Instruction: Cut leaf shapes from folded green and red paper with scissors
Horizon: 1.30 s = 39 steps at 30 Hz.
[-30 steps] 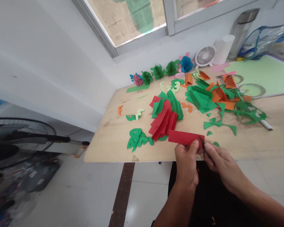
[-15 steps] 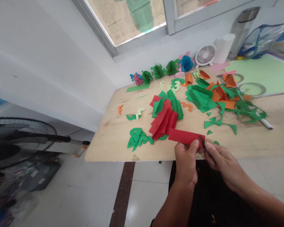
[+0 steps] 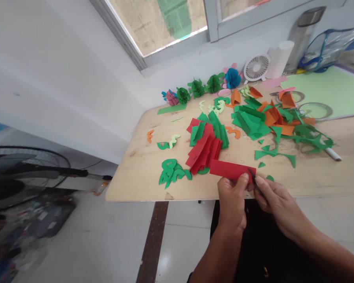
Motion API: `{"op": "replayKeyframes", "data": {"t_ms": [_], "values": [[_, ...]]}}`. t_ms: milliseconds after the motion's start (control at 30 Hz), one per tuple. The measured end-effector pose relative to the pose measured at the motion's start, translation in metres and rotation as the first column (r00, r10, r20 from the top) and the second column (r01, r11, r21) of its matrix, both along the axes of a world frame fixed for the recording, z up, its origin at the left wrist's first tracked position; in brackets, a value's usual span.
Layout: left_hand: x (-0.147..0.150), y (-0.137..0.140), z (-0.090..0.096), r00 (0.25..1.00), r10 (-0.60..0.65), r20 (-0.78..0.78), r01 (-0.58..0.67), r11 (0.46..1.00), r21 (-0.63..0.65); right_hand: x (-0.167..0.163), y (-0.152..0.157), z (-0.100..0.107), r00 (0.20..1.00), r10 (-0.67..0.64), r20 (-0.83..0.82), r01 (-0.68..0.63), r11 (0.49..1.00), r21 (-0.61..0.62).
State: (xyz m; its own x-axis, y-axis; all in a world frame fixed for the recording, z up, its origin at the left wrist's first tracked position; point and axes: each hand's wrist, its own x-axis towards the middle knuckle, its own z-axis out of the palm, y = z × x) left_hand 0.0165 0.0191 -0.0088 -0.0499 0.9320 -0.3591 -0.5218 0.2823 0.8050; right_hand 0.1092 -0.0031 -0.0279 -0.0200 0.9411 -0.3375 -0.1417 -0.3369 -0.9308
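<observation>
Near the table's front edge, my left hand (image 3: 232,198) pinches a red paper strip (image 3: 225,169), thumb on top. My right hand (image 3: 274,196) is closed around dark scissors (image 3: 258,186), whose blades meet the strip at its right end. Most of the scissors' handle is hidden by my fingers. Just beyond the strip lies a pile of folded red paper pieces (image 3: 205,151), partly over folded green paper pieces (image 3: 220,131). Left of these is a small heap of curved green cutouts (image 3: 172,173).
Orange and green scraps (image 3: 271,116) cover the table's right side, beside a white marker (image 3: 332,152). Paper flower-like balls (image 3: 197,88), a small white fan (image 3: 256,67) and a clear bottle (image 3: 303,39) stand along the wall. A large floor fan (image 3: 26,177) is at left.
Almost nothing differs. The scissors and my right hand have shifted very slightly at the strip's right end; my left hand keeps its hold.
</observation>
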Motion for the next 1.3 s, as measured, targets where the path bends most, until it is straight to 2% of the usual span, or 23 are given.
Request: {"op": "replayKeyframes", "data": {"t_ms": [267,433,733,1067,1300], "values": [[-0.002,-0.002,-0.002,1.000,-0.021,0.013,0.021,1.000,0.023,0.001,0.000,-0.003,1.000,0.011,0.020,-0.011,1.000,0.004],[-0.002,-0.002,-0.004,1.000,0.001,-0.019,-0.001,1.000,0.011,0.000,-0.002,-0.004,1.000,0.008,0.030,-0.008,1.000,-0.007],[-0.005,-0.002,-0.003,0.997,-0.043,-0.068,0.043,0.999,-0.004,0.003,-0.001,0.000,0.999,0.036,0.030,-0.036,0.999,-0.004],[-0.009,0.000,-0.003,0.996,-0.081,-0.033,0.081,0.997,0.015,0.005,0.000,-0.001,0.998,0.053,0.026,-0.052,0.998,-0.034],[-0.009,-0.001,-0.006,0.998,-0.011,-0.057,0.010,1.000,-0.024,0.002,-0.002,-0.003,0.998,0.037,0.045,-0.035,0.999,-0.037]]}}
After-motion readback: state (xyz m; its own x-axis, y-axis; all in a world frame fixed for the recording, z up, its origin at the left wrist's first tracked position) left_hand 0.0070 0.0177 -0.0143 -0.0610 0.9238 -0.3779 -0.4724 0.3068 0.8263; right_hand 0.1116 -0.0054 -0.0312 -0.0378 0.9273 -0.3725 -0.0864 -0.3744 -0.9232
